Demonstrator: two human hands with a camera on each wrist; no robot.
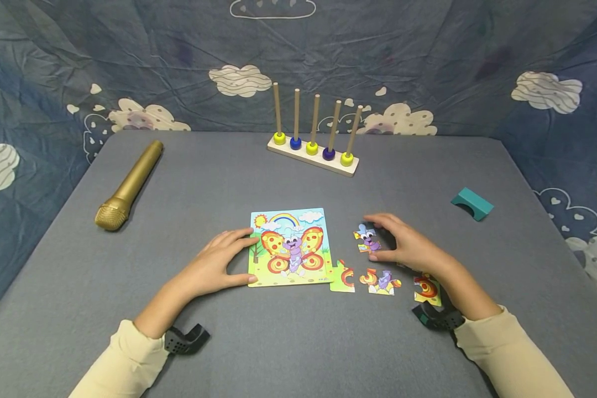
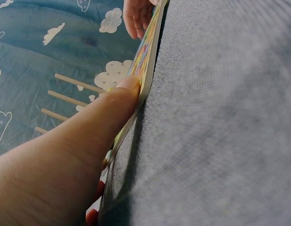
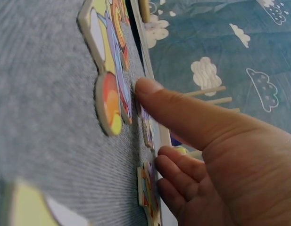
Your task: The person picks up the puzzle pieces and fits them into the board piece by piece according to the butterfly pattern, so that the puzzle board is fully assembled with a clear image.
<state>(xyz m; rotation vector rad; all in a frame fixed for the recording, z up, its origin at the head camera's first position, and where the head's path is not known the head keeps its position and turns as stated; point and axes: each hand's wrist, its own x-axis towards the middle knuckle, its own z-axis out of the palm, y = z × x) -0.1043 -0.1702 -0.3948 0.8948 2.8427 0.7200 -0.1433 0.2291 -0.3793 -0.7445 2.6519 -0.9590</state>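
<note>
A square butterfly puzzle board [image 1: 287, 221] lies flat on the table, showing a rainbow and sun. My left hand [image 1: 210, 265] rests at its left edge, fingers and thumb spread apart; in the left wrist view the thumb [image 2: 121, 101] touches the board's rim. Right of the board, a puzzle piece [image 1: 368, 241] with the butterfly's face lies between the spread thumb and fingers of my right hand [image 1: 410, 243]. Below that hand are a green-and-red piece [image 1: 342, 278] touching the board's corner, a purple-bodied piece [image 1: 382, 282] and an orange-spiral piece [image 1: 428, 288], partly behind the wrist.
A wooden stand with several pegs [image 1: 305, 157] and yellow and blue rings stands at the back. At the far left lies a gold microphone [image 1: 131, 185]. A teal arch block [image 1: 472, 203] sits on the right. Cloud-patterned cloth [image 1: 179, 55] hangs behind the grey table.
</note>
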